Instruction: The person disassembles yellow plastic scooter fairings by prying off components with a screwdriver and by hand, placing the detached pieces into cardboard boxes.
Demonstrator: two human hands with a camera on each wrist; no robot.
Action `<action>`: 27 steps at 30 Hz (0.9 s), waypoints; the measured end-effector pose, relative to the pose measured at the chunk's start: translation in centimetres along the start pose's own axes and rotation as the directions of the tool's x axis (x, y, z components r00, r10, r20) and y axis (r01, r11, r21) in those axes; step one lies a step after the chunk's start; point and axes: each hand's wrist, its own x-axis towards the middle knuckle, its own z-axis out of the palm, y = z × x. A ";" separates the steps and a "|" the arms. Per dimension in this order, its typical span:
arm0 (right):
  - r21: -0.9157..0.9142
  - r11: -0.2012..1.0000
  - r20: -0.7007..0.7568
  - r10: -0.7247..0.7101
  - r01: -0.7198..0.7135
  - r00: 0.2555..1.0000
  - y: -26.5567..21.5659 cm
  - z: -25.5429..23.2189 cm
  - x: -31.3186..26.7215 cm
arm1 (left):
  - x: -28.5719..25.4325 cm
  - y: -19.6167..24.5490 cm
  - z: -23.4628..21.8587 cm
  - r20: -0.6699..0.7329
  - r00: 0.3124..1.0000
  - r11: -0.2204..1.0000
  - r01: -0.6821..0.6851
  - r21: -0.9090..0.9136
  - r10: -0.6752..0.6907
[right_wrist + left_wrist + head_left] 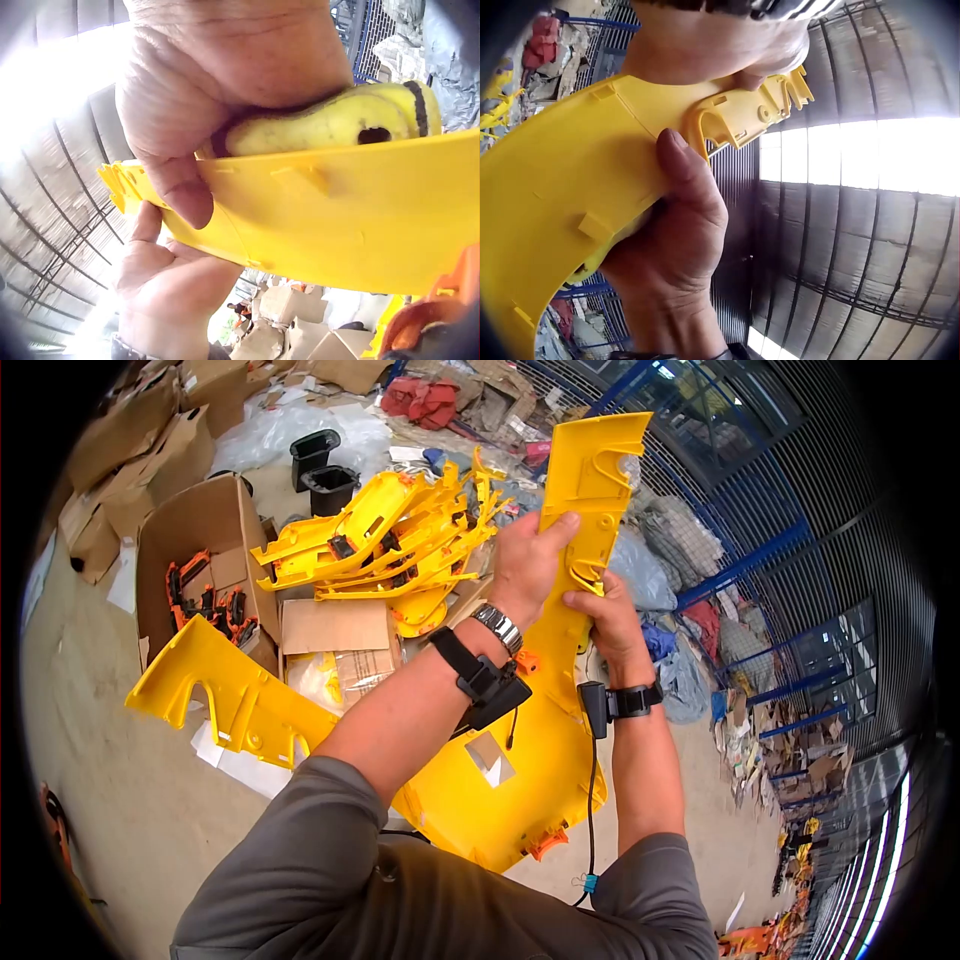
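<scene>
A large yellow plastic panel (pixel 540 710) with moulded ribs and clips stands tilted before the body, its narrow arm raised. My left hand (pixel 525 575) grips the raised arm's left edge, thumb over its face. Lower on the other edge is my right hand (pixel 612 622), its thumb on the panel. In the right wrist view, my right hand (pixel 232 82) also holds a pale yellow handle (pixel 330 127) with a dark band and a hole, behind the panel (pixel 330 217); its far end is hidden. The left wrist view shows the right thumb (pixel 682 161) beside a curved cutout.
Yellow parts (pixel 390 550) are piled at the upper left, next to a cardboard box (pixel 205 525) holding orange and black pieces. Two black bins (pixel 330 488) stand behind. The panel's other arm (pixel 225 695) reaches left. Blue-framed mesh (pixel 745 565) and bags line the right.
</scene>
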 end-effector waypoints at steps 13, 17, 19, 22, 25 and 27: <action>0.021 1.000 -0.026 -0.005 0.006 1.000 3.0 0.6 1.3 | 1.7 -1.7 -2.3 -0.117 0.992 0.992 -0.038 0.123 0.053; -0.028 1.000 -0.011 0.002 -0.003 1.000 3.5 0.4 1.8 | 1.9 -1.3 -2.3 -0.111 0.991 0.989 -0.054 0.140 0.070; -0.056 0.998 -0.029 -0.013 0.012 0.999 3.8 0.7 1.7 | 1.9 -1.7 -3.3 -0.107 0.994 0.991 -0.016 0.136 0.031; -0.166 0.985 -0.075 -0.059 0.046 0.995 3.3 1.4 2.0 | 1.8 -0.9 -3.7 -0.062 0.998 0.999 0.024 0.033 -0.022; -0.236 0.971 -0.088 -0.054 0.032 0.995 3.1 2.4 1.5 | 1.1 0.2 -4.7 0.006 0.998 0.994 0.070 -0.082 -0.069; -0.427 0.897 -0.043 -0.147 0.115 0.988 4.0 2.2 1.0 | 0.9 -0.1 -6.8 0.039 0.994 0.989 0.105 -0.106 -0.101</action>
